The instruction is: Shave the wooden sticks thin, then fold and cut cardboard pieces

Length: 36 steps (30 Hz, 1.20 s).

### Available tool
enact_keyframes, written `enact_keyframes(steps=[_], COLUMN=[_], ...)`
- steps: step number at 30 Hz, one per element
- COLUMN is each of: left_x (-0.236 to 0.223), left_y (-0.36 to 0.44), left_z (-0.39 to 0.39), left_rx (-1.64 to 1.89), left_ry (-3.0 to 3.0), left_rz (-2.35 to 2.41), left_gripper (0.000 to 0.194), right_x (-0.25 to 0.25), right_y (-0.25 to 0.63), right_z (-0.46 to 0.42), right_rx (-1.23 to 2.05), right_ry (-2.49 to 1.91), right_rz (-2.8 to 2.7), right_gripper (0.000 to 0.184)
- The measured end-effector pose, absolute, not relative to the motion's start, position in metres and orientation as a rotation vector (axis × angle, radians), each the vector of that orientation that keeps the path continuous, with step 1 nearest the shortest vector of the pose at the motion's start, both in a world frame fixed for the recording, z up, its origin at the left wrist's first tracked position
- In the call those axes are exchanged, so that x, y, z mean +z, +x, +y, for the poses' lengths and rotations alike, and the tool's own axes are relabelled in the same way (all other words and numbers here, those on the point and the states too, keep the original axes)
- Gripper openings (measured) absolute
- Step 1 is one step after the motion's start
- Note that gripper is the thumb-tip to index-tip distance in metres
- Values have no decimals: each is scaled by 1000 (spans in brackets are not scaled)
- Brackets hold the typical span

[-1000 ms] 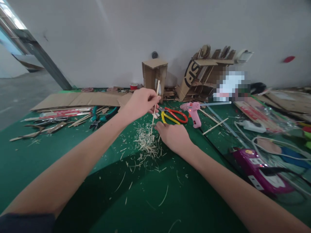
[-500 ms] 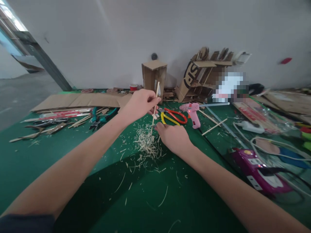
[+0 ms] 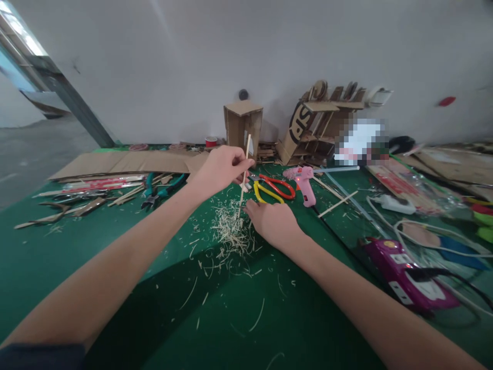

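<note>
My left hand [image 3: 221,167] is closed on a thin wooden stick [image 3: 241,199], pinched near its upper half and held almost upright. The stick's lower end rests in a pile of pale wood shavings [image 3: 231,234] on the green mat [image 3: 115,246]. Just right of the stick's foot, my right hand [image 3: 271,220] lies knuckles up on the mat. Its fingers are curled, and what they hold, if anything, is hidden.
Red and yellow scissors [image 3: 275,186] and a pink glue gun [image 3: 306,180] lie just behind my hands. Teal pliers [image 3: 159,187], sticks and a flat cardboard sheet [image 3: 127,160] are at the left. A cardboard box [image 3: 242,123] stands by the wall. A purple device [image 3: 404,272] with cables sits at the right.
Both hands keep their grip and place on the stick and shavings. Only the view has tilted slightly.
</note>
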<state>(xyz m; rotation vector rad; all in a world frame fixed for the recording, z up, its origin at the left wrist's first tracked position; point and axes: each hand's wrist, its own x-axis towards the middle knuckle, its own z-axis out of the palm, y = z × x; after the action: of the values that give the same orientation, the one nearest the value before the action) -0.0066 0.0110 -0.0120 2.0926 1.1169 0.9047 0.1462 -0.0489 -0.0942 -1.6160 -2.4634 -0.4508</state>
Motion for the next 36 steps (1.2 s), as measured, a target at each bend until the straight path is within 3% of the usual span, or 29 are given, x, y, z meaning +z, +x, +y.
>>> enact_keyframes(steps=[4, 13, 16, 20, 27, 36], left_x=[-14, -17, -18, -14, -24, -39], left_y=[-7, -9, -9, -7, 9, 18], left_z=[12, 17, 19, 15, -1, -19], left_rx=[902, 959, 967, 857, 439, 358], left_ry=[2104, 2085, 2018, 1868, 1805, 1824], left_rz=[1104, 1103, 1103, 1049, 887, 877], left_gripper=[26, 28, 26, 22, 25, 26], right_x=[-89, -89, -83, -83, -86, -77], right_y=[146, 153, 158, 165, 173, 172], right_z=[-47, -54, -55, -46, -24, -28], right_rx=[-529, -327, -81, 369, 1136, 1232], right_ry=[-1687, -1486, -1359, -1190, -1068, -1021], right_rz=[-2347, -2562, -2421, -1835, -1090, -952], right_gripper=[40, 34, 29, 23, 32, 33])
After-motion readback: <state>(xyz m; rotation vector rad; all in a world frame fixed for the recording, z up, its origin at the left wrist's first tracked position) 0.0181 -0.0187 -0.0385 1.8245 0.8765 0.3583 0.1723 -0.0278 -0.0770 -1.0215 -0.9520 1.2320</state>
